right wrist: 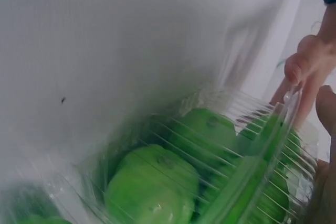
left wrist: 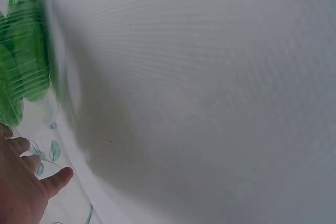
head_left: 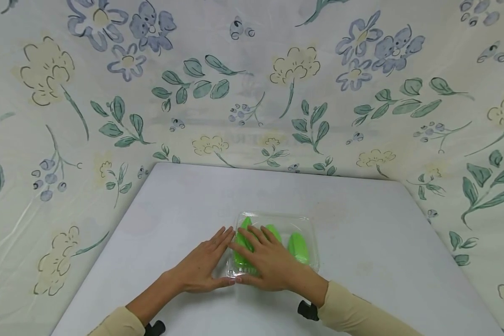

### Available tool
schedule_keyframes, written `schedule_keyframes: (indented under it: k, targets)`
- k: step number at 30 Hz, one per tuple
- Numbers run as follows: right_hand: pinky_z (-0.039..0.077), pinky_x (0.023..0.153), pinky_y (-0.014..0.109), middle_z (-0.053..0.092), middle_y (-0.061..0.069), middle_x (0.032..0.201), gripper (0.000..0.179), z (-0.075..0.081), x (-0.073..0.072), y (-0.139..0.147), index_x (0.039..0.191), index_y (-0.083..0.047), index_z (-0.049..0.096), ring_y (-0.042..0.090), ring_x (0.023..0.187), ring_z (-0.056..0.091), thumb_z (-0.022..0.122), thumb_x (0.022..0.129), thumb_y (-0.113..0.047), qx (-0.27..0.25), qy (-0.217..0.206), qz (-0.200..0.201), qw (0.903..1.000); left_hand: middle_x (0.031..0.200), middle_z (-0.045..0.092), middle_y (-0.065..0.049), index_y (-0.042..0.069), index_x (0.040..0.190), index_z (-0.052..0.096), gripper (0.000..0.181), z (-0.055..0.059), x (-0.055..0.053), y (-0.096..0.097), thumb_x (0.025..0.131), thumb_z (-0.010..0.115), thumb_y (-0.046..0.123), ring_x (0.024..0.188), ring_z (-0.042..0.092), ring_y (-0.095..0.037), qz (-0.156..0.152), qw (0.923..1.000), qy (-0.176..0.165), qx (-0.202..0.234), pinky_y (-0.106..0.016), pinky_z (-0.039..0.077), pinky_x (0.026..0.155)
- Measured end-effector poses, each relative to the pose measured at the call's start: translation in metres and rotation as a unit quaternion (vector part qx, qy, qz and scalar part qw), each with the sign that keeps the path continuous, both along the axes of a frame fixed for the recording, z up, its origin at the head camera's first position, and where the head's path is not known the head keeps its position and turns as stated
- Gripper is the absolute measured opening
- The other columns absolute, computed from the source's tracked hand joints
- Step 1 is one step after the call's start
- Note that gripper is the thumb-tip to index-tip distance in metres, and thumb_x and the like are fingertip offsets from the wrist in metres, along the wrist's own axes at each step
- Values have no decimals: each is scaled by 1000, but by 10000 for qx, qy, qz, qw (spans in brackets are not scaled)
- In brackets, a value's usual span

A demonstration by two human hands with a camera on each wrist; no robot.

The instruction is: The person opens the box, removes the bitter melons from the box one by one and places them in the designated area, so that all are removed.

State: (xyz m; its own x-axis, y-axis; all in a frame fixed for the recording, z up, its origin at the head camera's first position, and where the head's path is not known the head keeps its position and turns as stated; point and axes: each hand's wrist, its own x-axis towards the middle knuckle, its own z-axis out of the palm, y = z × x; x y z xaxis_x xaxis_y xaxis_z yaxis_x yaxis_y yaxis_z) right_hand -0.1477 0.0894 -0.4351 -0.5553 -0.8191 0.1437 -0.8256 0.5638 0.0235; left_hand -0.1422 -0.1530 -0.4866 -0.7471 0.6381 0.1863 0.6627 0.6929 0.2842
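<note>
A clear plastic clamshell box (head_left: 310,227) sits on the white table, with several bright green, pepper-like pieces (head_left: 298,247) inside. My right hand (head_left: 275,263) lies across the left part of its lid, fingers spread and straight, covering some of the green pieces. At the box's left side is my left hand (head_left: 199,266), fingers extended along the edge and thumb at the near left corner. Both thumb tips come close together there. The right wrist view shows the ribbed box wall (right wrist: 257,108) from low down, with the left hand (right wrist: 312,64) at its rim.
The white table (head_left: 357,224) extends around the box on every side. Floral sheeting (head_left: 252,102) rises behind it and along both sides. A black wrist mount (head_left: 308,310) sits by the right sleeve and another black mount (head_left: 155,328) by the left sleeve.
</note>
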Motion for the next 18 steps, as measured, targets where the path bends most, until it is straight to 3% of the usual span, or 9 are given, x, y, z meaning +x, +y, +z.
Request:
schedule_keyframes:
  k: [8, 18]
  targets:
    - [21, 113, 58, 27, 15, 158, 79, -7, 1, 0, 155, -23, 31, 37, 143, 25, 47, 92, -67, 6, 281, -7, 9996, 162, 17, -12, 3, 157, 14, 105, -2, 2, 1, 88, 49, 73, 148, 15, -30, 30, 9999, 148, 44, -55, 39, 103]
    - [24, 111, 59, 30, 16, 156, 79, -11, 2, 0, 154, -22, 34, 37, 142, 28, 52, 91, -66, -139, 463, -2, 9988, 163, 12, -9, 5, 158, 10, 100, -4, 3, 0, 91, 51, 67, 148, 12, -28, 78, 9999, 62, -75, -53, 39, 104]
